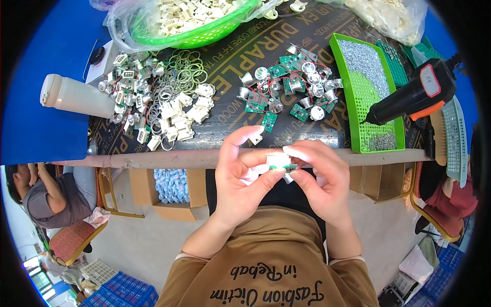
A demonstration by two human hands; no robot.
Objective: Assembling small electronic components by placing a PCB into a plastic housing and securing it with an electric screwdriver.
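Note:
In front of my chest, just off the table's near edge, my left hand (240, 179) and my right hand (323, 179) pinch one small white plastic housing with a green circuit board (279, 165) between thumbs and fingers. Glare washes out its upper part, so its detail is lost. Another small white plastic piece (255, 138) shows at my raised left index fingertip. Just beyond lies a loose green circuit board (269, 122), at the near edge of a pile of boards with silver reflector cups and red wires (294, 84).
White plastic housings (176, 120), pale rings (184, 69) and more boards lie to the left, beside a white bottle (76, 97). At right, a black power screwdriver (409, 94) rests over a green tray of screws (353, 97). A green basket (204, 36) stands behind. Other people sit at both sides.

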